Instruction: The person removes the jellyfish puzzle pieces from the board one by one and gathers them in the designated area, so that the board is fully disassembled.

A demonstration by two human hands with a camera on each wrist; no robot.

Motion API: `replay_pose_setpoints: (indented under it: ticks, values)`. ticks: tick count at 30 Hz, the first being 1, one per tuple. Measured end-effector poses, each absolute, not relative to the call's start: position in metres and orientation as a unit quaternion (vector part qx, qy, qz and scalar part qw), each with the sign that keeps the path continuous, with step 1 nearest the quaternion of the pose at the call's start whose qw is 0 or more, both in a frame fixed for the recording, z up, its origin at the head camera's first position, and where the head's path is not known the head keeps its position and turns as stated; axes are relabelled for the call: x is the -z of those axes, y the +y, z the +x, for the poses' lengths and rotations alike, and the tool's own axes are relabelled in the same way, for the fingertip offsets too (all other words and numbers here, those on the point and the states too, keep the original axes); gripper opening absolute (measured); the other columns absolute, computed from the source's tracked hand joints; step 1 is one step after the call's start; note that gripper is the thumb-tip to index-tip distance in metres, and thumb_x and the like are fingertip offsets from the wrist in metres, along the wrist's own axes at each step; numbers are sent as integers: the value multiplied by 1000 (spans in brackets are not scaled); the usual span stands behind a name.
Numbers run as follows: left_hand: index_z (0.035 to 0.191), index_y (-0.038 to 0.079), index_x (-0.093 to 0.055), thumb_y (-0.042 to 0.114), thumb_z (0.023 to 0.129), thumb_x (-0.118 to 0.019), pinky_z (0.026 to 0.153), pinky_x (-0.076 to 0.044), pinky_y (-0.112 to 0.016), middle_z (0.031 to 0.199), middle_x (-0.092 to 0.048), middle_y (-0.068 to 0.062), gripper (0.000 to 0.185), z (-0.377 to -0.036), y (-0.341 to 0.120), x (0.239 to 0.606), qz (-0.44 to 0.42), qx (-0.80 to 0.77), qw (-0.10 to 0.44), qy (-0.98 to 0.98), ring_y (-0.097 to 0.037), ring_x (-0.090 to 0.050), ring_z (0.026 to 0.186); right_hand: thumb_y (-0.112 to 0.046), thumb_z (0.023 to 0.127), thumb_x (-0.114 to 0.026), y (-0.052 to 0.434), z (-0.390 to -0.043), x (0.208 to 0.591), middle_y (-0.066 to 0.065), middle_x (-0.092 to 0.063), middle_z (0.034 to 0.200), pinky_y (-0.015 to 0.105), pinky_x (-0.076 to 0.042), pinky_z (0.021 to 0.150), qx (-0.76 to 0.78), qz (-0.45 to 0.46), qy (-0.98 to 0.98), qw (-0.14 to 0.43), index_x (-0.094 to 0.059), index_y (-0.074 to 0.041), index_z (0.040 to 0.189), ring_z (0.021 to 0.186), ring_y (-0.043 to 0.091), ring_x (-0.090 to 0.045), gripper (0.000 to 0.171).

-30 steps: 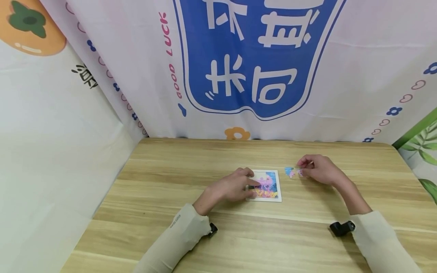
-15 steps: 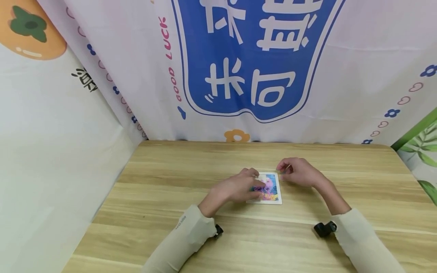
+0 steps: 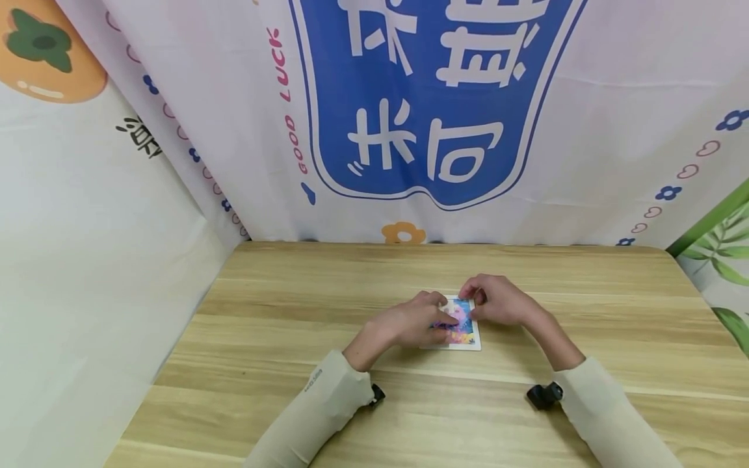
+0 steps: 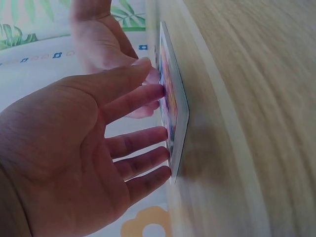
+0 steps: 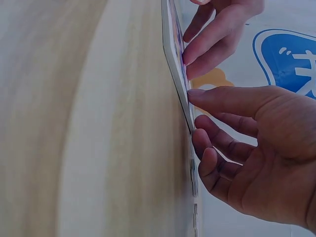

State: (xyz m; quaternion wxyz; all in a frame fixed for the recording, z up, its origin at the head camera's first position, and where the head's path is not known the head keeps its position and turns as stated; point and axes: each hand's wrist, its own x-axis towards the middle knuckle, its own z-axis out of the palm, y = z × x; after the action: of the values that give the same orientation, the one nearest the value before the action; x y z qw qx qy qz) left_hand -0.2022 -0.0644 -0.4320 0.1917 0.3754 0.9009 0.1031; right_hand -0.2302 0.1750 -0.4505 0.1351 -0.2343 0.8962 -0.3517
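A small square jigsaw puzzle (image 3: 462, 325) in a white frame lies flat on the table, its picture pink, blue and yellow. My left hand (image 3: 412, 320) rests on its left part, fingers extended, fingertips touching the surface; the left wrist view shows these fingers (image 4: 138, 143) spread. At the top right corner is my right hand (image 3: 500, 300), thumb and index finger bent together around what seems a small blue puzzle piece, mostly hidden by the fingers. In the right wrist view its thumb (image 5: 222, 98) touches the puzzle board (image 5: 173, 54), and the other fingers are curled.
Thin flat pieces (image 5: 194, 177) lie on the table beyond the right hand in the right wrist view. The wooden table (image 3: 328, 273) runs back to a printed curtain (image 3: 585, 162). Black wrist cameras sit under both sleeves (image 3: 608, 409).
My right hand has moved left from the loose pieces beside the puzzle to the board's top right corner. The left hand stays on the puzzle, with only a slight shift.
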Motion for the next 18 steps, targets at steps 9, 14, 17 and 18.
replay_pose_setpoints:
  ticks: [9, 14, 17, 18]
  values:
    - [149, 29, -65, 39, 108, -66, 119, -48, -40, 168, -44, -8, 43, -202, -66, 434, 370, -107, 190, 903, -26, -45, 147, 1, 85, -85, 172, -230, 451, 7, -72, 103, 29, -50, 78, 341, -230, 902, 130, -75, -6, 110, 91, 19, -59, 28]
    - [150, 30, -64, 39, 108, -66, 118, -49, -41, 169, -42, -7, 44, -202, -65, 434, 363, -111, 195, 904, -26, -45, 146, -2, 87, -85, 173, -229, 449, 3, -75, 102, 30, -52, 79, 324, -228, 909, 131, -78, -9, 113, 89, 16, -61, 28]
    - [151, 31, -64, 39, 108, -66, 117, -50, -42, 169, -42, -6, 44, -201, -65, 434, 359, -111, 198, 905, -25, -45, 145, -3, 87, -85, 173, -228, 448, 3, -77, 104, 30, -54, 79, 314, -232, 912, 126, -80, -9, 114, 88, 15, -62, 28]
    - [151, 31, -64, 39, 108, -66, 117, -50, -42, 169, -42, -6, 44, -201, -65, 434, 358, -110, 198, 906, -25, -45, 145, -3, 88, -85, 173, -228, 448, 2, -78, 105, 30, -54, 79, 311, -234, 913, 124, -80, -9, 115, 88, 14, -63, 28]
